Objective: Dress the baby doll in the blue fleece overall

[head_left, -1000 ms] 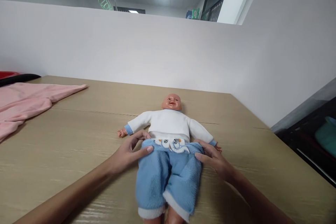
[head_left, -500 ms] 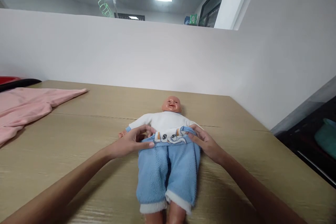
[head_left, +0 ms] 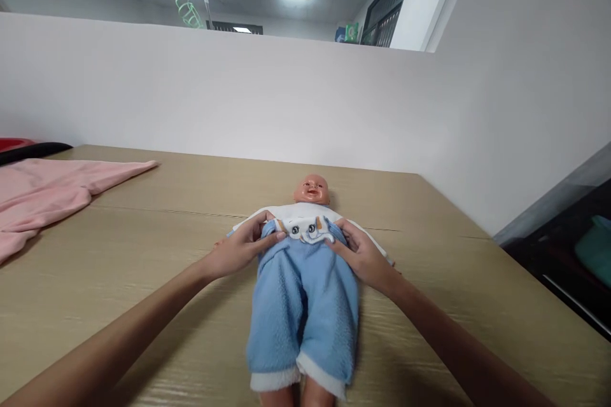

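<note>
A baby doll (head_left: 312, 190) lies on its back, its head away from me. It wears a white top (head_left: 291, 210) and fleecy blue overalls (head_left: 303, 305) with white cuffs and an embroidered face on the bib. My left hand (head_left: 245, 245) pinches the bib's upper edge on the left side, thumb in front and fingers behind the cloth. On the right side, my right hand (head_left: 363, 254) grips the same edge in a like way. The bib lies over the doll's chest. The doll's lower legs show below the cuffs, cut off by the frame's bottom edge.
The doll rests on a wood-grain table (head_left: 157, 305). A pink cloth (head_left: 57, 194) lies at the left, with a black-rimmed red object (head_left: 16, 143) behind it. A low white wall (head_left: 238, 95) borders the far side. Dark shelving holding a teal item (head_left: 594, 248) stands at right.
Both hands have moved up the doll's body, pulling the overalls' bib higher over the chest. The doll's right-side arm now shows more beyond my right hand.
</note>
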Available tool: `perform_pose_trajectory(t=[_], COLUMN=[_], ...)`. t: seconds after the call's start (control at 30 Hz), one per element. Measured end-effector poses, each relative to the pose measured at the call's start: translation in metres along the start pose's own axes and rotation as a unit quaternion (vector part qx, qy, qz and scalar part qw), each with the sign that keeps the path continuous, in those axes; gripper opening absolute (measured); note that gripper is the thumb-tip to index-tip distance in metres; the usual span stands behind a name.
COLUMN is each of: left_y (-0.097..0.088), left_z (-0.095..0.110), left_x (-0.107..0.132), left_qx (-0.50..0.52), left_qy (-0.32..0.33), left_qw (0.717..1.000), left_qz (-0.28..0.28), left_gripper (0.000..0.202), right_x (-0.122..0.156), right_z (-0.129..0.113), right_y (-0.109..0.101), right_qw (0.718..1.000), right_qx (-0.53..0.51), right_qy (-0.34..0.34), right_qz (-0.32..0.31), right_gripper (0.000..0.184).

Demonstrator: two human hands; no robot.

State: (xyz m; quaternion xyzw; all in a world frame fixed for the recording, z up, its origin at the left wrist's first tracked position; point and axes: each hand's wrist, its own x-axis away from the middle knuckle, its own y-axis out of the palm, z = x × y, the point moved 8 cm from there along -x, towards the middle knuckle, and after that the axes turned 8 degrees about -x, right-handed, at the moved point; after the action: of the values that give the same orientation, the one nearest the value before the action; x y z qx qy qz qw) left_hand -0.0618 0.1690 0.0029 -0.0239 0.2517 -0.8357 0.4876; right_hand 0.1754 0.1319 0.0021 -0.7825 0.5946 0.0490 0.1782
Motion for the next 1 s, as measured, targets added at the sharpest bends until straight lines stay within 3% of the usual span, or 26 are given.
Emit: perform_pose_trajectory(t=[0.2, 0.33, 0.4, 0.5, 0.57, 0.63, 0.73, 0.87, 0.93, 1.0], left_y=[0.003, 0.006, 0.010, 0.015, 0.015, 0.014, 0.008, 0.003, 0.006, 0.008], left_z=[-0.032, -0.036, -0.035, -0.040, -0.049, -0.058, -0.065, -0.058, -0.058, -0.063], left_x=[-0.026, -0.023, -0.015, -0.001, 0.003, 0.005, 0.010, 0.019, 0.022, 0.022], left_qx=[-0.009, -0.035, -0.044, 0.003, 0.066, 0.098, 0.053, -0.003, 0.012, 0.023], left_qy=[-0.033, -0.046, -0.041, -0.054, -0.076, -0.093, -0.101, -0.052, -0.038, -0.052], left_qw=[0.996, 0.996, 0.998, 0.997, 0.993, 0.990, 0.992, 0.993, 0.994, 0.996], left_qz=[0.080, 0.071, 0.014, -0.062, -0.059, -0.045, -0.051, -0.103, -0.105, -0.067], left_gripper=[0.042, 0.044, 0.043, 0.039, 0.041, 0.043, 0.040, 0.032, 0.030, 0.030], right_x=[-0.012, -0.003, 0.005, 0.017, 0.021, 0.024, 0.029, 0.040, 0.044, 0.046], right_z=[0.027, 0.041, 0.045, 0.054, 0.061, 0.064, 0.065, 0.062, 0.065, 0.073], right_y=[-0.016, -0.023, -0.022, -0.015, -0.009, -0.009, -0.015, -0.024, -0.025, -0.021], right_qw=[0.989, 0.985, 0.989, 0.979, 0.948, 0.927, 0.950, 0.986, 0.987, 0.974], right_qx=[0.097, 0.109, 0.057, -0.123, -0.253, -0.313, -0.257, -0.101, -0.099, -0.168], right_qy=[0.042, 0.092, 0.105, 0.139, 0.166, 0.171, 0.168, 0.133, 0.127, 0.143], right_qz=[0.104, 0.101, 0.086, 0.088, 0.102, 0.115, 0.061, -0.022, -0.001, 0.044], right_gripper=[0.038, 0.043, 0.041, 0.039, 0.043, 0.045, 0.045, 0.043, 0.043, 0.043])
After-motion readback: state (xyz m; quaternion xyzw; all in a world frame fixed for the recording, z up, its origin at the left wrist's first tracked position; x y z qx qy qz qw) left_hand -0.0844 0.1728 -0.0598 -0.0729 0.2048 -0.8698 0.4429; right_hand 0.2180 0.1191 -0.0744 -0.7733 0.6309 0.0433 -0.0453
